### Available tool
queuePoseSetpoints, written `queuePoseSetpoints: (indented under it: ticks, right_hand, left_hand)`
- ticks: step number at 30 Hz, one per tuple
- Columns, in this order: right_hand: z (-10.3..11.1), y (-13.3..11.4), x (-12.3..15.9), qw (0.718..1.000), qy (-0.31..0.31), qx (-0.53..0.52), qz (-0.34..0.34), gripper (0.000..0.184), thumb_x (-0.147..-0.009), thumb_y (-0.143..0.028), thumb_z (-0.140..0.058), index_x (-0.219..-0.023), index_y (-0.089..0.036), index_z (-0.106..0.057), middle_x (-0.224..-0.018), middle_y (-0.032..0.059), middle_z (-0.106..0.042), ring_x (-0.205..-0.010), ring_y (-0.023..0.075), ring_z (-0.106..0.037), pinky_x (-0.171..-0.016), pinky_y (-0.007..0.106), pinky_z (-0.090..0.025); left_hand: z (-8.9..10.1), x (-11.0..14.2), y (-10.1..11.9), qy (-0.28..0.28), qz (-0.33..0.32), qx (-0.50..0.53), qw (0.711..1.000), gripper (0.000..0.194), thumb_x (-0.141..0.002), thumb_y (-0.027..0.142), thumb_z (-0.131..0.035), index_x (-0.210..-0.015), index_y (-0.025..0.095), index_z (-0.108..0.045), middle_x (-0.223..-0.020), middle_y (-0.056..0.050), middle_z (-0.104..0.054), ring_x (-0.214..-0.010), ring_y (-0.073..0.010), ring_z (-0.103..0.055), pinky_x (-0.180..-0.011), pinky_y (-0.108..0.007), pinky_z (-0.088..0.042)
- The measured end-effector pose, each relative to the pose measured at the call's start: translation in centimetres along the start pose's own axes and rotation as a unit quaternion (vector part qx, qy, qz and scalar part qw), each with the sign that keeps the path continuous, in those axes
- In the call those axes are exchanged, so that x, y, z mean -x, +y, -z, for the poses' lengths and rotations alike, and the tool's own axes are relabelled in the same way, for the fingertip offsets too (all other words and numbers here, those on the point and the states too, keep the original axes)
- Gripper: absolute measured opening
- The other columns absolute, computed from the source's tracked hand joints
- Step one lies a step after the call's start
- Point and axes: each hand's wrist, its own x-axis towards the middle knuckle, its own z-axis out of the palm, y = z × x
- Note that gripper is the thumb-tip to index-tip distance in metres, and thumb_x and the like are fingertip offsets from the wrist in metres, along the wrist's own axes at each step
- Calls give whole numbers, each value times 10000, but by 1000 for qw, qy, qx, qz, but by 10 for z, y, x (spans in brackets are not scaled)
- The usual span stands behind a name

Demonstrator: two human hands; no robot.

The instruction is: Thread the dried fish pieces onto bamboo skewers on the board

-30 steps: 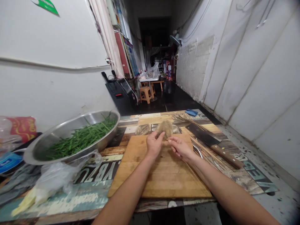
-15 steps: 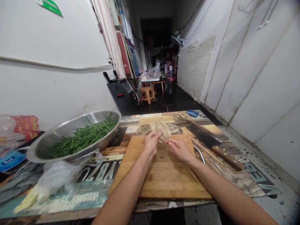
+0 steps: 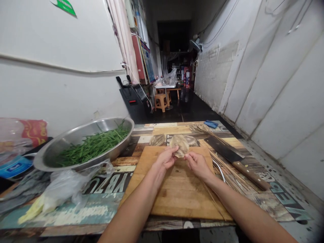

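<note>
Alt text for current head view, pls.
A person's left hand holds a thin, flat brownish piece over the far edge of a wooden cutting board; the right hand pinches at its edge, a thin stick running beneath. To the right lie a cleaver and more sticks; to the left, a metal bowl of green stalks.

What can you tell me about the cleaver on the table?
The cleaver has a broad, dark, metal-looking blade and a brown, wood-looking handle with pale, rivet-like dots. It lies flat right of the cutting board, handle toward the near right. Thin sticks lie close beside it; whether any are underneath is unclear. The right hand is apart from it.
</note>
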Motion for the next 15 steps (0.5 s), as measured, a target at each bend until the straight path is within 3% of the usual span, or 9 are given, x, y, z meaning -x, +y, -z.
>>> queuePoseSetpoints:
  ticks: [8,12,15]
  right_hand:
    - [0,-7,-1,983,-37,-119,-137,367,-776,-533,-481,-745,-172,-540,-400,-83,-451,-250,52,-292,-281,177,-147]
    - [5,-14,-2,987,-17,-94,-128,348,-762,-513,-513,-728,-168,-540,-420,-82,-461,-269,47,-332,-288,166,-187]
    - [9,-19,-1,991,-51,-33,-119,232,-746,-401,-535,-759,-172,-566,-432,-85,-463,-281,55,-341,-306,179,-218]
  left_hand:
    - [-1,0,-7,-32,-40,-37,998,103,-654,85,-706,-720,94,-628,-673,-49,-670,-568,-121,-607,-563,-223,-489]
    - [2,-3,-3,-2,-96,-35,995,197,-597,122,-758,-741,100,-626,-667,-36,-671,-563,-116,-601,-562,-219,-485]
    - [9,-4,7,39,-109,-18,993,196,-598,94,-750,-747,111,-624,-666,-24,-667,-562,-106,-599,-567,-211,-485]
